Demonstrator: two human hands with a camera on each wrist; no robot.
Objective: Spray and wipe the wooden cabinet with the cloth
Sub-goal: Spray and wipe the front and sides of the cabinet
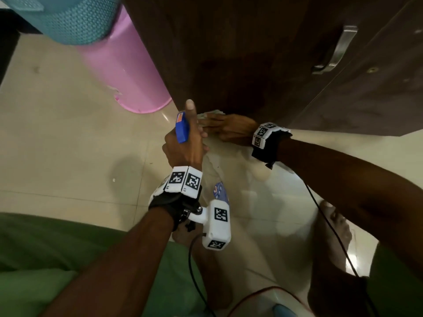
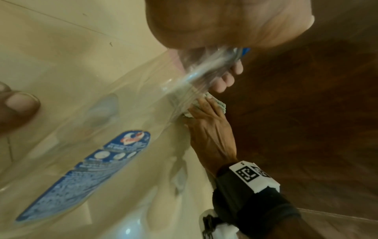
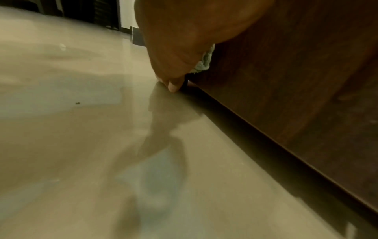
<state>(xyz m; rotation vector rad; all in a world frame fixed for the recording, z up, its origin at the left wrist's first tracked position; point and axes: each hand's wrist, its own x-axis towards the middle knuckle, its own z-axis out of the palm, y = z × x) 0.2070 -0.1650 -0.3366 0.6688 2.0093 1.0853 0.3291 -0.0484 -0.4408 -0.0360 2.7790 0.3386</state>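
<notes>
My left hand (image 1: 183, 145) grips a clear spray bottle (image 1: 220, 193) by its neck, below the blue trigger head (image 1: 182, 130), with the thumb raised. In the left wrist view the fingers (image 2: 227, 79) curl round the bottle (image 2: 122, 129), which slopes down over the floor. My right hand (image 1: 225, 129) lies with straight fingers on a pale green cloth (image 1: 210, 114), pressing it against the bottom edge of the dark wooden cabinet (image 1: 251, 53). The cloth (image 2: 218, 105) peeks out past the right hand (image 2: 210, 127). In the right wrist view the cloth (image 3: 204, 61) sits between palm (image 3: 184, 40) and cabinet (image 3: 296, 64).
A pink bin (image 1: 123, 65) stands left of the cabinet, with a teal basket (image 1: 75, 19) above it. A metal handle (image 1: 334, 51) is on the cabinet door at right. A bare foot (image 1: 334, 225) and cables lie on the cream tiled floor (image 1: 68, 133).
</notes>
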